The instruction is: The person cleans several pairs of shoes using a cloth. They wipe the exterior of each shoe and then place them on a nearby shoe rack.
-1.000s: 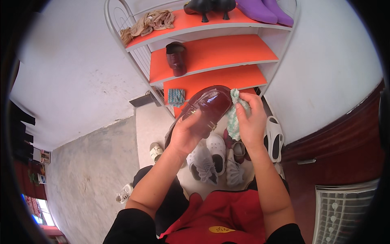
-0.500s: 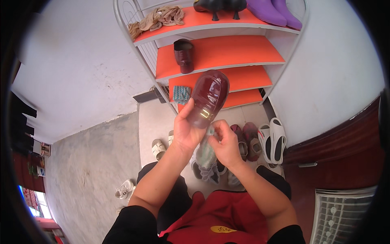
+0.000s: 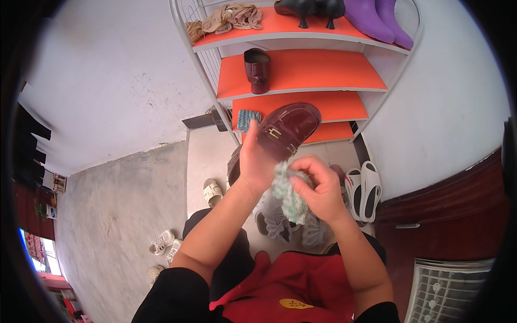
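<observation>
My left hand (image 3: 254, 164) grips a glossy dark red loafer (image 3: 291, 125) with gold-coloured buckle trim. Its toe points up and to the right, and its upper faces me; my palm hides part of the heel end. Pinched in the fingers of my right hand (image 3: 322, 187) is a pale green fuzzy cloth (image 3: 291, 196), which hangs down just below the loafer. A matching dark red shoe (image 3: 258, 70) rests on an orange shelf of the rack ahead. A folded blue-green cloth (image 3: 247, 119) lies one shelf lower, partly behind my left thumb.
The shoe rack (image 3: 301, 70) holds black heeled shoes (image 3: 309, 8), purple boots (image 3: 379, 21) and beige crumpled fabric (image 3: 231, 19) on its upper shelf. Grey sneakers (image 3: 277, 223), white slides (image 3: 369, 191), a cream sandal (image 3: 212, 191) and white sneakers (image 3: 161, 242) are on the floor.
The loafer has turned, its toe swinging to the right and its buckle side showing more. My right hand has moved right and slightly down with the cloth. The whole view has shifted a little.
</observation>
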{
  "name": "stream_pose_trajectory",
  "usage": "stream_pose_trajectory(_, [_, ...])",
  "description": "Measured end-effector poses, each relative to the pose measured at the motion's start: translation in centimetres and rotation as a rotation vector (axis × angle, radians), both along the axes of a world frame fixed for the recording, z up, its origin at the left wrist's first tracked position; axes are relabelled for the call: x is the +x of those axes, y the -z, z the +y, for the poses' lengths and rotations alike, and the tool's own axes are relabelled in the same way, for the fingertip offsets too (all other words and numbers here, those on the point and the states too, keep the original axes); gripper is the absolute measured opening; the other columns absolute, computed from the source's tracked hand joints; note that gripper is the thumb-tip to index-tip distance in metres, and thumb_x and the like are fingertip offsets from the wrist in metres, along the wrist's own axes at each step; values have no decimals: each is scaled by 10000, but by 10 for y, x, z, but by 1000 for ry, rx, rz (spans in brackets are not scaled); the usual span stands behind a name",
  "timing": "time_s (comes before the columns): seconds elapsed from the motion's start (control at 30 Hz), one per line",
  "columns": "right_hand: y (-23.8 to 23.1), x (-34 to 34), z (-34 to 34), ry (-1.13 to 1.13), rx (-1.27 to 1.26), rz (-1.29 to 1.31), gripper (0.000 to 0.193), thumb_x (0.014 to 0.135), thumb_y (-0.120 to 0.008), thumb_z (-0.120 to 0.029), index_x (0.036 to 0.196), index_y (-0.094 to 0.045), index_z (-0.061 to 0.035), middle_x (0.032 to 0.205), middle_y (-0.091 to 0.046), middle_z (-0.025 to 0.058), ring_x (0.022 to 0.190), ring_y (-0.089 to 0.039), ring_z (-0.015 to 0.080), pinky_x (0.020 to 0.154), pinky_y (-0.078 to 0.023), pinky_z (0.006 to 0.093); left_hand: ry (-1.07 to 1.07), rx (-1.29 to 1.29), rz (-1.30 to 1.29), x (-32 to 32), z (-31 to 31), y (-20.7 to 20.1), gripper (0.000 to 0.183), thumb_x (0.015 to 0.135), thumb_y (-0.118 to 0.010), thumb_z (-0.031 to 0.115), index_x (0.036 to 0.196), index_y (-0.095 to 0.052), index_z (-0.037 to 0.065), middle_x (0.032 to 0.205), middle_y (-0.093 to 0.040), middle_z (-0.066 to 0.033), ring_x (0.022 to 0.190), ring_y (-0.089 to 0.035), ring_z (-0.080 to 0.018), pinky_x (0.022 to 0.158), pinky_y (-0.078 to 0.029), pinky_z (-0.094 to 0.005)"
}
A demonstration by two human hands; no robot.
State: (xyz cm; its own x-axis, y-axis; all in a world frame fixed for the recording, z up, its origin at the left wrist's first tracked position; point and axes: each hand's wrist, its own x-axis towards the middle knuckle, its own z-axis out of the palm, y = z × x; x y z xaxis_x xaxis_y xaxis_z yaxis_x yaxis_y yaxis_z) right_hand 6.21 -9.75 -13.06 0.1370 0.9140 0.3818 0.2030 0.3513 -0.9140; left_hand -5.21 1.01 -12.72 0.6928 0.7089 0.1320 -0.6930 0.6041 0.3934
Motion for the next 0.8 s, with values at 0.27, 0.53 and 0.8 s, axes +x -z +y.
stream_pose_trajectory(0.27, [-1,-2,11,405,212,-518,238,699,-665,18,912,-587,-56,887,-542,73,722,-599,264,575,-487,334,-28,-106,324,14,-25,14,588,915,-407,553,1269,-455,86,1253,-515,-80,1177,-463,-236,1016,-340,-397])
stream_pose_trajectory(0.53, [3,23,2,-59,-119,-475,178,735,-637,3,903,-598,-35,880,-565,78,785,-595,228,686,-478,310,-199,139,507,10,-15,-4,359,925,-492,344,1118,-547,46,994,-609,-68,849,-570,-156,748,-440,-289])
stream_pose_trajectory(0.8, [-23,68,-10,-131,-104,257,189,818,-624,-11,999,-584,25,955,-586,16,888,-541,93,792,-440,240,-121,847,1195,4,-8,26,150,721,-591,111,741,-562,-35,670,-592,-84,591,-547,-198,582,-436,-344])
